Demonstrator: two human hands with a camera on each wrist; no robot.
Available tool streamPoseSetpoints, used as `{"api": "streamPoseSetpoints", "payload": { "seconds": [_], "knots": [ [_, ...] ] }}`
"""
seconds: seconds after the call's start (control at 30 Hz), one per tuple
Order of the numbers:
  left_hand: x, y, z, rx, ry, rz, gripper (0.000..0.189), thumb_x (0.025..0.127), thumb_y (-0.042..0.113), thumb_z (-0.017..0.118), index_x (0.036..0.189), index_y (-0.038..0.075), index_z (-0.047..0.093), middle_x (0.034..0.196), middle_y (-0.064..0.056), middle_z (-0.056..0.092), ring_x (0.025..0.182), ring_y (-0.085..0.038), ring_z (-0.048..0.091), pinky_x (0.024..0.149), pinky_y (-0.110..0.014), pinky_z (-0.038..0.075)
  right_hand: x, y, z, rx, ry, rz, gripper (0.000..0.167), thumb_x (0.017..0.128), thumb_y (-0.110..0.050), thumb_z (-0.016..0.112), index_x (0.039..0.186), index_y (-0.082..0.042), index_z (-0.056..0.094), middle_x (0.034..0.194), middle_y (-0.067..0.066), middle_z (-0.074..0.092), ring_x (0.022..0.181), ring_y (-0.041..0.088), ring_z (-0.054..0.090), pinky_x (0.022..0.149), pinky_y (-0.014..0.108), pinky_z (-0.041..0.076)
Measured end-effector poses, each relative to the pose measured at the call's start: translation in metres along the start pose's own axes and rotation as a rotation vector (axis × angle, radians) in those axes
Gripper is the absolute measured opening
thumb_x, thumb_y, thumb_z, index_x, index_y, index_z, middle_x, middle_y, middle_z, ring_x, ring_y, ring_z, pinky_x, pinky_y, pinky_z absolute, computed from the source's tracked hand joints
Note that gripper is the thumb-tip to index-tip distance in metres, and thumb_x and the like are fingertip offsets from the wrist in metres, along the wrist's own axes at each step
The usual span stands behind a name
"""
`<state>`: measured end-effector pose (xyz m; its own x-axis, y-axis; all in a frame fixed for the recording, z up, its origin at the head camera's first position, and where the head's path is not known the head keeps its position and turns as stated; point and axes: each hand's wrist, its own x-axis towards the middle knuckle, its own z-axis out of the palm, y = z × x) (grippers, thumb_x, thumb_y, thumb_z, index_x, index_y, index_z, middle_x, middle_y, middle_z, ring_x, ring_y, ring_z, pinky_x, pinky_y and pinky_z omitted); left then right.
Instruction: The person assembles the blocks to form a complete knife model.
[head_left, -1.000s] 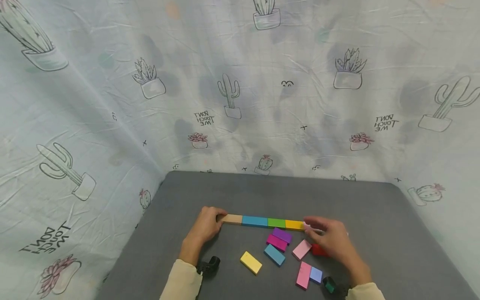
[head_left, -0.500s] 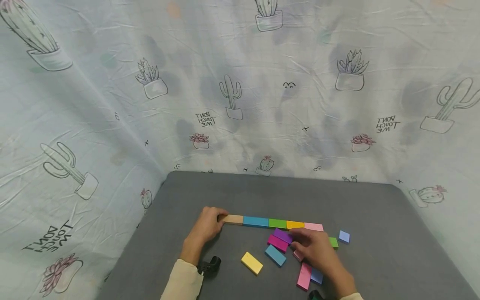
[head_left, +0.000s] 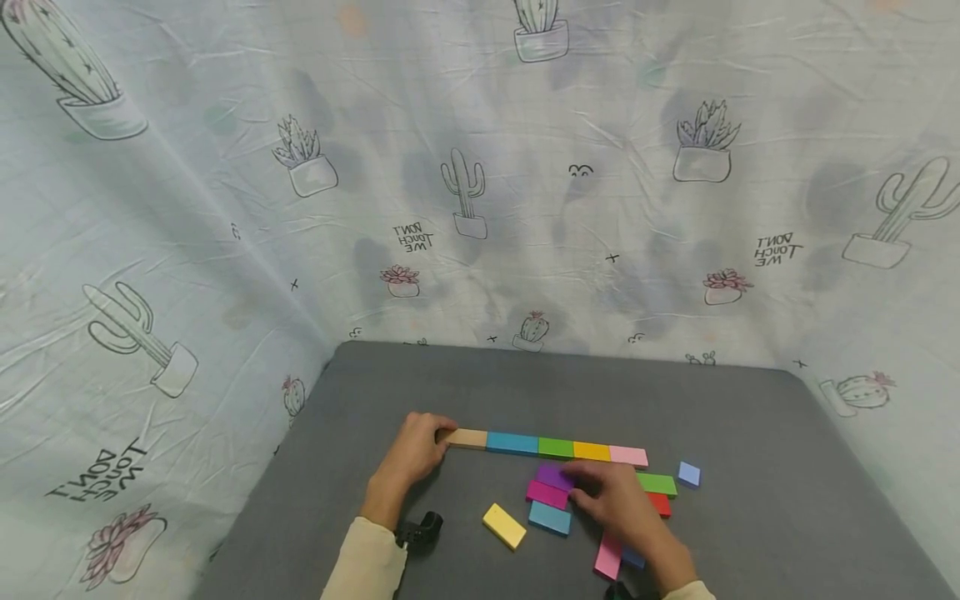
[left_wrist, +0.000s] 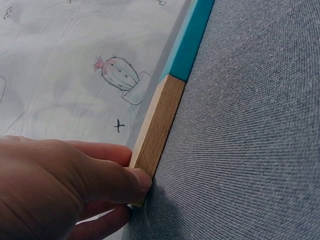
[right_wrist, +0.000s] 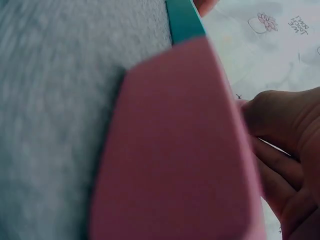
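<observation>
My left hand [head_left: 412, 446] pinches the left end of a plain wooden block [head_left: 468, 438], thumb on the near side in the left wrist view. That block heads a straight row: blue block [head_left: 512, 443], green block [head_left: 556, 448], yellow-orange block [head_left: 591, 451] and light pink block [head_left: 627, 455]. My right hand [head_left: 618, 497] has curled thumb and index finger at the right end of a purple block [head_left: 553, 477], close beside a magenta block [head_left: 547, 494]. A shorter blue block [head_left: 550, 517] lies in front of them. The right wrist view shows a big, blurred pink block [right_wrist: 170, 150] and no fingertips.
A pale yellow block [head_left: 504, 526] lies between the hands. Right of my right hand are a green block [head_left: 657, 484], a red block [head_left: 660, 503] and a small periwinkle block [head_left: 688, 474]. A cactus-print cloth [head_left: 525, 208] hangs behind the grey table [head_left: 420, 375].
My right hand has left the light pink block at the row's end and moved left to the purple one. The purple, magenta and shorter blue blocks have turned and shifted left. My left hand stays put.
</observation>
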<state>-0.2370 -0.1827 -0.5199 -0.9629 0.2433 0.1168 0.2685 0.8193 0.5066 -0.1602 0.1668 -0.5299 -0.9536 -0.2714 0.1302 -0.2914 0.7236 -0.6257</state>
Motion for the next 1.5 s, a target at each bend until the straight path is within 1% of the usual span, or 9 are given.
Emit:
{"api": "streamPoseSetpoints", "payload": {
  "seconds": [0.2,0.43,0.6,0.73,0.9,1.0,1.2,1.33,1.5],
  "knots": [
    [0.0,0.0,0.0,0.009,-0.001,0.004,0.024,0.092,-0.003,0.084,0.114,0.007,0.085,0.112,-0.01,0.082,0.103,-0.027,0.076,0.086,-0.045,0.066,0.004,-0.007,0.002,-0.024,-0.015,-0.04,0.037,0.092,-0.01,0.088,0.127,-0.023,0.082,0.119,-0.012,0.081,0.108,0.011,0.073,0.097,0.041,0.065],
    [0.0,-0.001,0.001,0.007,-0.004,-0.005,0.023,0.093,-0.002,0.083,0.114,0.008,0.085,0.113,-0.009,0.082,0.104,-0.027,0.076,0.088,-0.046,0.065,0.02,-0.015,0.004,-0.072,-0.015,-0.164,0.033,0.093,-0.009,0.086,0.125,-0.017,0.082,0.119,-0.005,0.082,0.105,0.012,0.076,0.094,0.046,0.066],
    [0.0,-0.002,0.002,0.0,-0.001,0.002,0.024,0.093,-0.003,0.083,0.114,0.008,0.085,0.112,-0.01,0.082,0.104,-0.027,0.076,0.087,-0.045,0.066,0.029,-0.017,0.007,-0.117,-0.046,-0.202,0.032,0.094,-0.008,0.085,0.125,-0.014,0.082,0.116,-0.002,0.083,0.104,0.013,0.077,0.092,0.046,0.066],
    [0.0,-0.001,0.0,-0.011,0.002,0.006,0.024,0.094,-0.003,0.083,0.114,0.009,0.085,0.112,-0.01,0.082,0.102,-0.027,0.076,0.086,-0.045,0.066,0.033,-0.016,0.007,-0.151,-0.037,-0.229,0.033,0.093,-0.01,0.086,0.126,-0.014,0.081,0.117,0.0,0.083,0.107,0.018,0.079,0.094,0.047,0.066],
    [0.0,0.0,-0.002,-0.012,0.005,0.018,0.024,0.094,-0.002,0.083,0.115,0.008,0.085,0.112,-0.011,0.081,0.102,-0.028,0.076,0.085,-0.046,0.066,0.038,-0.013,0.005,-0.163,-0.026,-0.241,0.035,0.093,-0.012,0.087,0.127,-0.013,0.081,0.122,0.003,0.083,0.113,0.025,0.079,0.096,0.05,0.065],
    [0.0,-0.001,-0.003,-0.01,0.005,0.016,0.024,0.094,-0.002,0.083,0.115,0.008,0.085,0.112,-0.011,0.082,0.102,-0.029,0.076,0.085,-0.046,0.066,0.043,-0.012,0.005,-0.17,-0.049,-0.252,0.036,0.093,-0.012,0.087,0.128,-0.011,0.081,0.123,0.004,0.082,0.114,0.026,0.079,0.096,0.05,0.064],
    [-0.001,-0.001,-0.002,0.001,0.0,0.004,0.024,0.094,-0.002,0.083,0.115,0.009,0.085,0.112,-0.01,0.082,0.103,-0.028,0.076,0.085,-0.044,0.066,0.048,-0.015,0.004,-0.181,-0.085,-0.22,0.034,0.094,-0.011,0.086,0.127,-0.009,0.081,0.122,0.005,0.082,0.115,0.026,0.078,0.098,0.05,0.064],
    [-0.002,-0.001,-0.002,-0.002,0.017,0.02,0.024,0.092,-0.003,0.083,0.114,0.008,0.085,0.111,-0.011,0.082,0.101,-0.028,0.077,0.084,-0.045,0.065,0.048,-0.019,0.004,-0.186,-0.07,-0.205,0.033,0.093,-0.01,0.087,0.126,-0.01,0.081,0.121,0.004,0.083,0.114,0.025,0.079,0.097,0.049,0.064],
    [-0.002,-0.001,-0.003,-0.009,0.018,0.023,0.024,0.093,-0.003,0.083,0.114,0.008,0.085,0.111,-0.011,0.082,0.102,-0.028,0.077,0.085,-0.045,0.065,0.049,-0.022,0.005,-0.197,-0.046,-0.204,0.032,0.093,-0.01,0.088,0.124,-0.011,0.082,0.119,0.003,0.083,0.112,0.023,0.079,0.096,0.048,0.064]
  ]
}}
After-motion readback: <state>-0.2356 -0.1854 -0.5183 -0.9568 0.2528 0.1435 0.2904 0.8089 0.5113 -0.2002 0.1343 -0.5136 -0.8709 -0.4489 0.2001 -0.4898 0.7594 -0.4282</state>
